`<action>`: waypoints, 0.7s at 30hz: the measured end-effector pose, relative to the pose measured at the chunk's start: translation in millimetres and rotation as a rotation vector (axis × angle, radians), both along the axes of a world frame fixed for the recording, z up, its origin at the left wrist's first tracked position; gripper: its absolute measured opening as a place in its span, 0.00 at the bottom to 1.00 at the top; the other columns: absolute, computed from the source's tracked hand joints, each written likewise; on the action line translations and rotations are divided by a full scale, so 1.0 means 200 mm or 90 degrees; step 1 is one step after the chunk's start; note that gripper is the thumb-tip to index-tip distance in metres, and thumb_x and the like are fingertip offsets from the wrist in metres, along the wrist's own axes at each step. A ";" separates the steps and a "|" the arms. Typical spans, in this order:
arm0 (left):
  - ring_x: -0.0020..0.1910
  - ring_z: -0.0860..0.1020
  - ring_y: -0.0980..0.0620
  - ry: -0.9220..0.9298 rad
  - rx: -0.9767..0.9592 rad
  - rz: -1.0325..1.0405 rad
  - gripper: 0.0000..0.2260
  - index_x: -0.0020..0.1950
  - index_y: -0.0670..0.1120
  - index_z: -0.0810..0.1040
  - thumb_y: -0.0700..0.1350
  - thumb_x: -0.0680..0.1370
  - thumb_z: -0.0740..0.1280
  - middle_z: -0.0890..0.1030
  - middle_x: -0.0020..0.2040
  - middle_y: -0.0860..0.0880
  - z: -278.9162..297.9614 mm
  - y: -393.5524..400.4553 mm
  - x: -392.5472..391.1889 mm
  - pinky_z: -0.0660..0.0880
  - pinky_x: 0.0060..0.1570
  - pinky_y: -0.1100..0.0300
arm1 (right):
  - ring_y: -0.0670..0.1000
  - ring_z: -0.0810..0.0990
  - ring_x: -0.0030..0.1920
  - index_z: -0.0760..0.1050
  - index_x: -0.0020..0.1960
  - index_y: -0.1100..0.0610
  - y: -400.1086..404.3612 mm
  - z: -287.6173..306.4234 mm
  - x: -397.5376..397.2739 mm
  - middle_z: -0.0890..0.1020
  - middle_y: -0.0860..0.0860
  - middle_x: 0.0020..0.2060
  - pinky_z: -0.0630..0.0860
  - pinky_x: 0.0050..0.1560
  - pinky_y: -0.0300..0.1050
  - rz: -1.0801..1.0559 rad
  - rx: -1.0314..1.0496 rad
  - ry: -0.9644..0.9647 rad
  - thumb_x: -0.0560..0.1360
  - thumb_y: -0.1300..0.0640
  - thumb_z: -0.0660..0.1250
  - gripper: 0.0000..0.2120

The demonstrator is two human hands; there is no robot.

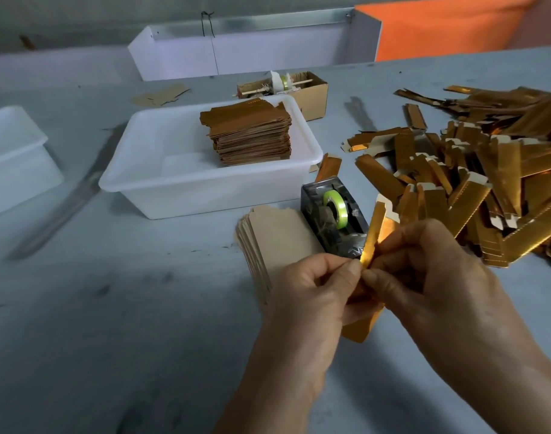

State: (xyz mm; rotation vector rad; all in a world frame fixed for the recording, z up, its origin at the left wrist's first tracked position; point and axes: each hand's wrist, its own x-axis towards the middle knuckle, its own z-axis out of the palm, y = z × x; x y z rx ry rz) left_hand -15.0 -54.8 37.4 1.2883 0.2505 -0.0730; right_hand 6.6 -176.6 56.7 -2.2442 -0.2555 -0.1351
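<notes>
A narrow gold foil box blank (376,228) stands almost upright between my hands, above the grey table. My left hand (311,296) pinches its lower part from the left. My right hand (430,270) pinches it from the right, fingers curled round the strip. Just behind sits a dark tape dispenser (333,219) with a green roll. A stack of flat brown card blanks (277,236) lies left of the dispenser, partly hidden by my left hand.
A white tub (161,180) holds a stack of gold blanks (252,133). A heap of folded gold boxes (474,183) covers the table's right side. Behind stand a small cardboard box (311,95), a white trough (246,54) and another white tub (14,155) at left.
</notes>
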 end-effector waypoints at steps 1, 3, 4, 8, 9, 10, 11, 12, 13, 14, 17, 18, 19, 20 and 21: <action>0.39 0.85 0.48 -0.003 0.019 0.014 0.08 0.48 0.38 0.82 0.41 0.79 0.65 0.85 0.41 0.43 0.00 -0.01 0.00 0.82 0.43 0.56 | 0.36 0.79 0.36 0.66 0.43 0.44 0.01 0.00 0.00 0.80 0.43 0.31 0.74 0.35 0.26 -0.005 -0.017 -0.013 0.68 0.56 0.72 0.15; 0.40 0.85 0.48 -0.007 0.046 0.046 0.08 0.48 0.40 0.82 0.42 0.79 0.65 0.85 0.40 0.44 -0.01 -0.03 0.00 0.82 0.44 0.55 | 0.38 0.78 0.32 0.66 0.43 0.45 0.03 0.01 -0.02 0.78 0.42 0.30 0.75 0.29 0.31 -0.014 -0.070 -0.056 0.68 0.56 0.72 0.16; 0.40 0.85 0.48 -0.011 0.053 0.062 0.08 0.47 0.41 0.83 0.42 0.79 0.65 0.85 0.40 0.44 -0.01 -0.04 0.00 0.82 0.43 0.55 | 0.39 0.78 0.31 0.66 0.45 0.46 0.03 0.02 -0.02 0.77 0.41 0.30 0.75 0.27 0.34 -0.018 -0.103 -0.083 0.68 0.56 0.73 0.16; 0.38 0.84 0.51 -0.065 0.161 0.143 0.07 0.43 0.48 0.83 0.44 0.78 0.67 0.84 0.37 0.49 -0.01 -0.10 -0.02 0.81 0.38 0.61 | 0.43 0.77 0.30 0.65 0.46 0.48 0.03 0.04 -0.04 0.73 0.38 0.29 0.75 0.28 0.42 -0.042 -0.162 -0.126 0.66 0.55 0.73 0.18; 0.38 0.84 0.52 -0.083 0.199 0.162 0.06 0.42 0.49 0.82 0.45 0.78 0.67 0.84 0.37 0.51 -0.01 -0.10 -0.03 0.81 0.39 0.60 | 0.42 0.75 0.30 0.65 0.46 0.47 0.03 0.04 -0.04 0.73 0.38 0.28 0.73 0.27 0.40 -0.045 -0.155 -0.125 0.65 0.54 0.72 0.17; 0.38 0.83 0.53 -0.098 0.224 0.178 0.06 0.42 0.50 0.82 0.46 0.77 0.67 0.83 0.38 0.52 -0.02 -0.11 -0.04 0.81 0.40 0.59 | 0.40 0.74 0.30 0.65 0.46 0.46 0.03 0.05 -0.05 0.72 0.37 0.28 0.71 0.28 0.38 -0.048 -0.144 -0.119 0.64 0.53 0.72 0.17; 0.39 0.83 0.54 -0.111 0.241 0.190 0.05 0.42 0.51 0.82 0.46 0.77 0.68 0.83 0.38 0.52 -0.02 -0.12 -0.04 0.81 0.41 0.57 | 0.39 0.74 0.30 0.64 0.45 0.46 0.03 0.05 -0.05 0.72 0.37 0.28 0.70 0.28 0.37 -0.051 -0.133 -0.105 0.64 0.51 0.72 0.17; 0.39 0.83 0.54 -0.123 0.255 0.200 0.05 0.42 0.51 0.82 0.46 0.77 0.68 0.83 0.38 0.52 -0.02 -0.12 -0.05 0.81 0.41 0.57 | 0.40 0.75 0.30 0.64 0.44 0.45 0.03 0.05 -0.05 0.73 0.37 0.28 0.69 0.27 0.36 -0.053 -0.123 -0.087 0.64 0.49 0.72 0.17; 0.38 0.83 0.54 -0.134 0.267 0.209 0.05 0.41 0.52 0.81 0.46 0.76 0.68 0.83 0.38 0.52 -0.03 -0.12 -0.05 0.81 0.41 0.57 | 0.41 0.76 0.29 0.64 0.44 0.45 0.04 0.05 -0.04 0.73 0.37 0.28 0.68 0.26 0.36 -0.054 -0.118 -0.072 0.64 0.47 0.71 0.17; 0.38 0.83 0.55 -0.143 0.274 0.217 0.05 0.41 0.52 0.81 0.46 0.76 0.68 0.83 0.38 0.52 -0.03 -0.12 -0.06 0.81 0.41 0.58 | 0.42 0.75 0.28 0.64 0.44 0.46 0.04 0.05 -0.04 0.72 0.37 0.28 0.66 0.25 0.36 -0.055 -0.124 -0.070 0.63 0.43 0.69 0.17; 0.38 0.83 0.56 -0.167 0.280 0.228 0.04 0.42 0.51 0.81 0.46 0.76 0.68 0.84 0.40 0.52 -0.01 -0.10 -0.07 0.80 0.40 0.63 | 0.42 0.68 0.23 0.66 0.43 0.52 0.01 0.05 -0.03 0.67 0.41 0.25 0.61 0.25 0.34 -0.062 -0.149 -0.076 0.58 0.34 0.60 0.25; 0.38 0.83 0.56 -0.172 0.276 0.229 0.04 0.42 0.51 0.81 0.46 0.76 0.68 0.84 0.40 0.52 -0.01 -0.09 -0.07 0.80 0.39 0.64 | 0.42 0.68 0.24 0.67 0.43 0.53 0.00 0.05 -0.02 0.68 0.42 0.25 0.61 0.26 0.35 -0.054 -0.141 -0.067 0.57 0.33 0.60 0.26; 0.38 0.83 0.56 -0.173 0.270 0.227 0.04 0.42 0.52 0.81 0.46 0.76 0.68 0.84 0.40 0.52 -0.01 -0.09 -0.07 0.80 0.39 0.64 | 0.43 0.70 0.24 0.68 0.43 0.52 -0.01 0.04 -0.02 0.70 0.43 0.25 0.62 0.26 0.35 -0.043 -0.119 -0.049 0.57 0.33 0.61 0.25; 0.39 0.84 0.55 -0.170 0.266 0.220 0.04 0.42 0.52 0.82 0.46 0.75 0.69 0.84 0.39 0.52 -0.01 -0.08 -0.07 0.80 0.40 0.62 | 0.46 0.74 0.26 0.69 0.41 0.49 -0.02 0.04 -0.02 0.73 0.45 0.26 0.64 0.27 0.35 -0.032 -0.073 -0.013 0.57 0.33 0.62 0.23; 0.38 0.84 0.54 -0.165 0.262 0.209 0.04 0.42 0.52 0.82 0.46 0.75 0.69 0.84 0.39 0.52 0.00 -0.08 -0.07 0.81 0.40 0.60 | 0.44 0.78 0.31 0.71 0.40 0.47 -0.02 0.03 -0.02 0.77 0.47 0.28 0.66 0.30 0.35 -0.024 0.006 0.029 0.56 0.33 0.63 0.21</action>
